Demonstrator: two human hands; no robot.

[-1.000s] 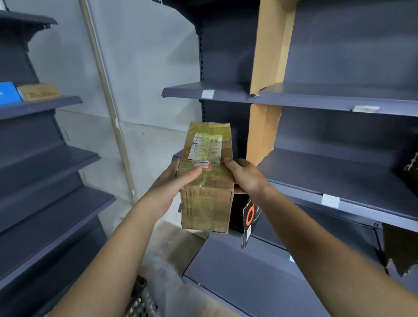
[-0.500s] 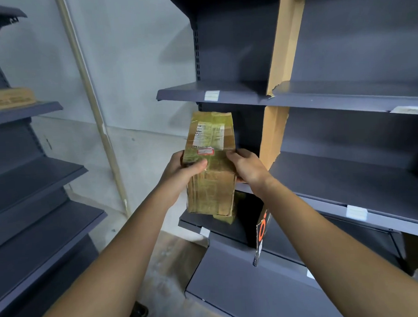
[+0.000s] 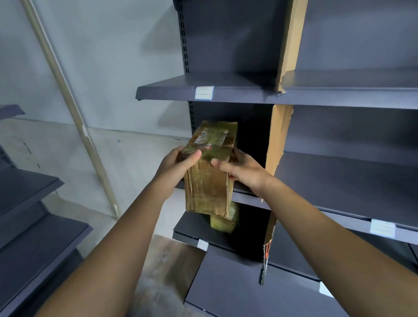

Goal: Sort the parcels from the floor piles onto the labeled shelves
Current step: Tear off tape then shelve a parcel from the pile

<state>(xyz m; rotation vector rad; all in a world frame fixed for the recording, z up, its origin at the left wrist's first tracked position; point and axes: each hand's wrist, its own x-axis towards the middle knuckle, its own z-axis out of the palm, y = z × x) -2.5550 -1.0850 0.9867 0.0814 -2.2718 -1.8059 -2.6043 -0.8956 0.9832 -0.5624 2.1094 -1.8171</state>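
- Holding the parcel [image 3: 208, 182] w/ both hands, just left of the cardboard divider [image 3: 279, 141], in front of the dark bay on that side.
- Left hand [image 3: 173, 168] is on the parcel's far edge from the divider. Its fingers [image 3: 193, 157] are curled round that edge, thumb across the front face: a firm grip.
- Right hand [image 3: 245, 174] sits between parcel and divider. Its fingers [image 3: 220, 163] pinch the near edge, and the rest wrap behind, out of sight.
- Long axis is near upright. The top end leans away from the person into the bay and a bit toward the divider.
- Bottom end hangs below the front lip of the mid shelf [image 3: 348, 185], which runs both sides of the divider.
- Parcel isn't resting on anything yet, so it's prob. mid-placement.
- Key relation: the bay lies straight ahead of the fingers, beyond the parcel's top end.
- So the move prob. needs the low end lifted over the lip, then a push inward.
- Hands are approx. equally close to the bay. The right one has less room, being beside the divider.
- Shelf label [image 3: 204, 93] is on the upper shelf [image 3: 243, 94], up and left of the divider. Its text is too small to read, so can't confirm the bay.
- Yellowish packet [image 3: 224, 223] sits lower down, left of the divider, under the parcel. It's blurred, so I can't tell what it is.
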